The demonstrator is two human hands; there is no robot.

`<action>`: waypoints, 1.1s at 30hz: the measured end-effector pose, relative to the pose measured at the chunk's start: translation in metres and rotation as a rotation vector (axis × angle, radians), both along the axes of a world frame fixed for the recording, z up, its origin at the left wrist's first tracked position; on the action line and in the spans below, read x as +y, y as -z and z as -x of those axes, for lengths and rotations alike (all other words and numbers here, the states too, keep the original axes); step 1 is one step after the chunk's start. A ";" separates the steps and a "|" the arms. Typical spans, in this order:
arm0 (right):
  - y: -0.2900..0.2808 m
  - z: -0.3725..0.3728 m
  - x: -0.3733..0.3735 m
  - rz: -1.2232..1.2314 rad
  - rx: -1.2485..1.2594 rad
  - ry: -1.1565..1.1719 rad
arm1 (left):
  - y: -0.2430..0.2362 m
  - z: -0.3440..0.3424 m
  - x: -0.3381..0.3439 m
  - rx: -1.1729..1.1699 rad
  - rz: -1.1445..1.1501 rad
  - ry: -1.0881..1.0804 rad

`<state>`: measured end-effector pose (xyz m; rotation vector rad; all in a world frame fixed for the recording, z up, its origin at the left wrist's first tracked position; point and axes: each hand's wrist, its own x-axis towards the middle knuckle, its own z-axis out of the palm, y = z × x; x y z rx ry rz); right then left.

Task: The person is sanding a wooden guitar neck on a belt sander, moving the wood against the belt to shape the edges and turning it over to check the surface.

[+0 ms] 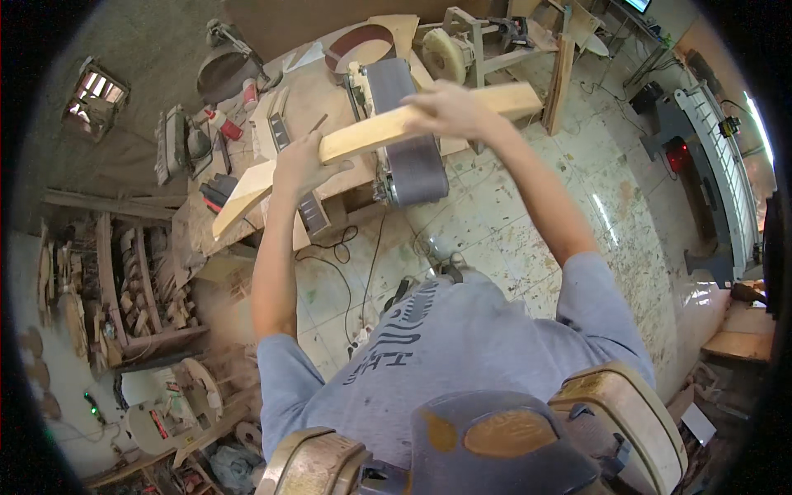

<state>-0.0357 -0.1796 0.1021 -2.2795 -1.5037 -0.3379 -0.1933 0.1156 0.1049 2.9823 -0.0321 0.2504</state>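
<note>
A long pale wooden board (359,142) lies crosswise over a belt sander (417,172) with a wide dark belt. Toward its left end the board bends to an angled, pointed tip. My left hand (301,169) is wrapped round it left of the belt, thumb stretched to the right along the near side. Above the belt, my right hand (450,111) grips the board from the top, its fingers curled over the far edge. Whether the wood touches the belt, I cannot tell. The sander sits at the right end of a cluttered workbench (346,177).
Bottles with red parts (223,124) and a grey tool (172,147) stand on the bench's left. Behind the sander is a round brown hoop (360,48). Black cables (338,247) trail over the dusty tiled floor. Wood offcuts (140,285) fill a rack at left; a long machine (714,181) stands right.
</note>
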 end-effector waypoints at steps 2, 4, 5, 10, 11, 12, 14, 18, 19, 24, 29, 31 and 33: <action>0.020 -0.040 -0.030 0.026 -0.104 0.269 | 0.013 0.007 0.005 0.033 0.017 -0.073; 0.034 -0.060 -0.055 -0.038 -0.182 0.571 | 0.021 0.006 0.015 0.093 -0.001 -0.138; 0.042 -0.071 -0.062 -0.099 -0.055 0.541 | 0.025 0.006 0.016 0.096 0.004 -0.142; 0.077 -0.085 -0.058 -0.296 0.240 0.462 | 0.040 0.002 0.023 0.117 -0.020 -0.175; 0.084 -0.087 -0.056 -0.347 0.217 0.464 | 0.043 -0.001 0.024 0.130 0.019 -0.150; 0.090 -0.089 -0.053 -0.387 0.184 0.474 | 0.044 -0.002 0.028 0.145 0.055 -0.131; 0.093 -0.105 -0.056 -0.355 0.145 0.472 | 0.046 -0.010 0.037 0.229 0.185 -0.151; 0.089 -0.139 -0.076 -0.335 0.146 0.413 | 0.054 -0.046 0.041 0.232 0.267 -0.199; 0.095 -0.150 -0.088 -0.333 0.140 0.395 | 0.055 -0.057 0.028 0.177 0.217 -0.175; 0.086 -0.213 -0.128 -0.183 0.090 0.424 | 0.072 -0.117 -0.020 0.122 0.121 -0.126; 0.084 -0.252 -0.144 -0.116 0.019 0.526 | 0.081 -0.148 -0.060 -0.029 0.213 -0.195; 0.090 -0.254 -0.140 -0.184 0.096 0.529 | 0.069 -0.153 -0.065 0.068 0.299 -0.238; 0.093 -0.244 -0.127 -0.265 0.045 0.477 | 0.066 -0.147 -0.047 0.193 0.288 -0.275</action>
